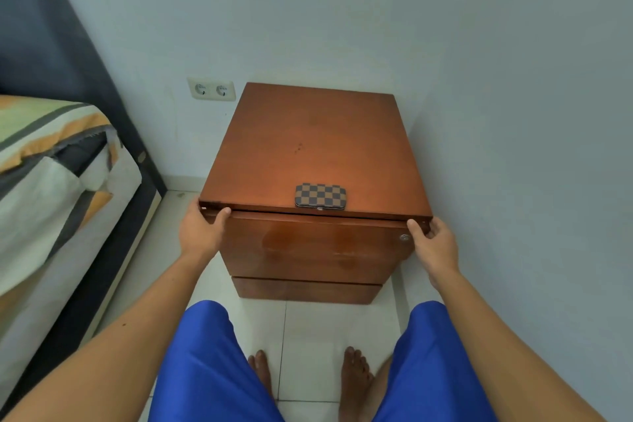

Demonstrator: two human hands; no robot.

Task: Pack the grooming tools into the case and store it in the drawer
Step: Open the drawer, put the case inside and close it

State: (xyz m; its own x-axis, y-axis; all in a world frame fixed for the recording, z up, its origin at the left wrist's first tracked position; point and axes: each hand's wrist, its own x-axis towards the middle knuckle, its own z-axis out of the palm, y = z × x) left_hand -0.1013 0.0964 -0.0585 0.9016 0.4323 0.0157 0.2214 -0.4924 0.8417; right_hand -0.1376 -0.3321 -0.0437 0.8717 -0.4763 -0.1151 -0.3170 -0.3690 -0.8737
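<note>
Right, the case (320, 196) is zipped or clipped shut and lying flat at the front edge of the nightstand (318, 134), its small clasp facing the person. No loose grooming tools show anywhere on the top, so the packing half of the job looks finished, though what sits inside the case cannot be seen.

Now to the drawer (315, 247). Both hands are down at the top front corners of the nightstand. The left hand (200, 233) wraps the left corner, thumb laid across the upper edge of the drawer front, fingers curled round out of sight. The right hand (434, 243) mirrors it on the right corner, thumb just beside the little round lock (404, 238), fingers tucked behind the edge. Each hand is clenched on the wood, neither one on the case.

A thin dark gap runs between the top slab and the drawer front, so the drawer seems barely cracked or about to come out; hard to call which. By my reading, what is left is the whole storing half: pull the drawer clear, lift the case off the top, lay it inside, push the drawer home. One worry: the case rests right at the lip above that drawer, so a sharp tug could jog it.
</note>
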